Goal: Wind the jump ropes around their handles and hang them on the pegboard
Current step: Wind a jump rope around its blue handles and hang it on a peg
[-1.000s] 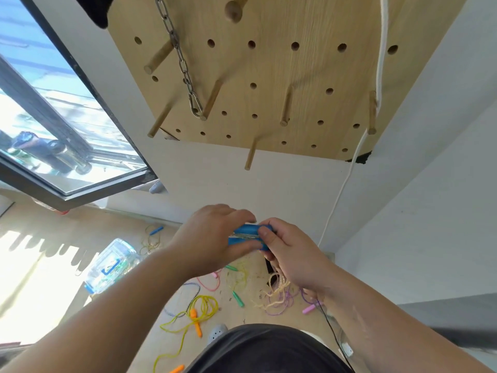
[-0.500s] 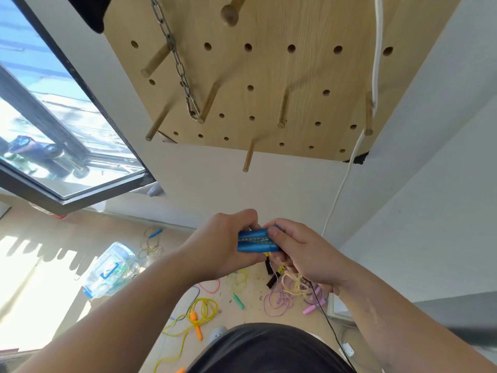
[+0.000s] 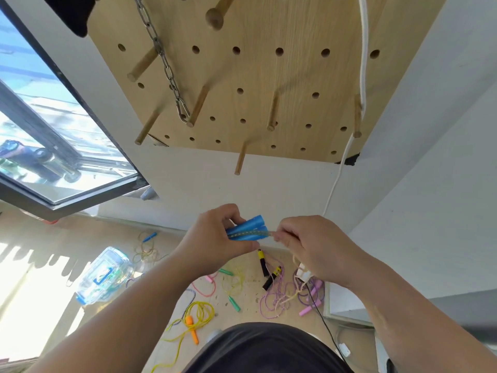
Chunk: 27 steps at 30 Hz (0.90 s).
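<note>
The blue jump rope is being held up close in front of the person. Its two smooth blue plastic handles (image 3: 246, 228) are lying side by side, and a translucent speckled cord (image 3: 248, 233) is running lengthwise along the seam between them. The left hand (image 3: 212, 235) is gripping the paired handles at their left end, fingers wrapped round them. The right hand (image 3: 309, 244) is pinching the cord just off the handles' right end, fingertips curled tight on it. How many turns are on cannot be told, since the left hand is covering that part. In my judgement the winding step is being worked, probably with the tail being drawn taut.

Below, on the pale wooden floor (image 3: 250, 310), other ropes are lying loose and unwound: a yellow cord with orange handles (image 3: 192, 329), a tangle of purple and pink cords (image 3: 271, 302), and a pair of black-and-yellow handles (image 3: 262, 262).

Farther off on the white wall, the light wooden pegboard (image 3: 295, 28) is carrying round wooden pegs. A steel chain (image 3: 161, 53) is hanging at one of them, and a thick white rope (image 3: 363, 49) is dropping past another.

The next move is calling for the cord's end to be secured so the bundle does not spring loose. The bundle then needs lifting to a free peg, such as the bare peg at the board's lower edge (image 3: 240, 160).
</note>
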Each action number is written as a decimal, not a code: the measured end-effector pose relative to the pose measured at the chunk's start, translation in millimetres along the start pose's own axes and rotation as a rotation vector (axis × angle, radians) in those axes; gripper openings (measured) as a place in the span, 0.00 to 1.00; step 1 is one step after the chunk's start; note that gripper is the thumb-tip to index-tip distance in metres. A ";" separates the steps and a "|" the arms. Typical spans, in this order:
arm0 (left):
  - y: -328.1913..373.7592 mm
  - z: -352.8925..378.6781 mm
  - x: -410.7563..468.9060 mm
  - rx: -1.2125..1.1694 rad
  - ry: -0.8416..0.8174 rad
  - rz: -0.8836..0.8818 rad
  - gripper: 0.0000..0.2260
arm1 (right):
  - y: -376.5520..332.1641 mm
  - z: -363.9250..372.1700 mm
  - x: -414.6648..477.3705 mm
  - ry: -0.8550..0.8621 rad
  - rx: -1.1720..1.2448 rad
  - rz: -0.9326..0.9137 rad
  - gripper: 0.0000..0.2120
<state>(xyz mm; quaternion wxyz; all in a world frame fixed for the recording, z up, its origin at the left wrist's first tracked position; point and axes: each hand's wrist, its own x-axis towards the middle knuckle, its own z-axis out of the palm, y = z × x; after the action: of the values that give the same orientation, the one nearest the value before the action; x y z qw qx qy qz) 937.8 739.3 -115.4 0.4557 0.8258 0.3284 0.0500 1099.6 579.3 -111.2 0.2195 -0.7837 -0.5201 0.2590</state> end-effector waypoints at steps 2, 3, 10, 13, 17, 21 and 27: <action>5.0 -3.6 0.4 -0.138 0.018 -0.057 0.16 | 2.3 -2.1 -3.1 0.019 -0.027 -0.047 0.11; 8.2 -4.9 -0.1 -0.215 0.010 -0.076 0.16 | 3.6 -1.5 -4.3 0.018 -0.017 -0.071 0.11; 16.6 -8.7 -5.4 -0.498 -0.177 -0.143 0.17 | 12.1 16.2 -6.0 0.013 -0.045 -0.170 0.10; 15.8 -13.7 -7.1 -0.385 -0.284 -0.082 0.17 | 12.2 13.3 -4.7 -0.036 -0.147 -0.197 0.15; 16.7 -13.5 -10.2 -0.158 -0.416 -0.010 0.16 | 10.1 2.7 6.6 -0.219 -0.283 -0.174 0.11; 14.4 -7.7 -9.2 0.122 -0.417 0.031 0.17 | -2.3 -10.7 18.4 -0.360 -0.327 -0.145 0.10; 8.7 -3.3 -5.7 0.289 -0.313 -0.040 0.17 | -20.3 -11.7 22.7 -0.296 -0.392 -0.139 0.08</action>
<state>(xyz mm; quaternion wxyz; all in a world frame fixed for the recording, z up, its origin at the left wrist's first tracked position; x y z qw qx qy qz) 936.4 735.1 -105.3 0.3788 0.8736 0.2736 -0.1356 1100.2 606.8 -93.8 0.0020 -0.7273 -0.6394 0.2494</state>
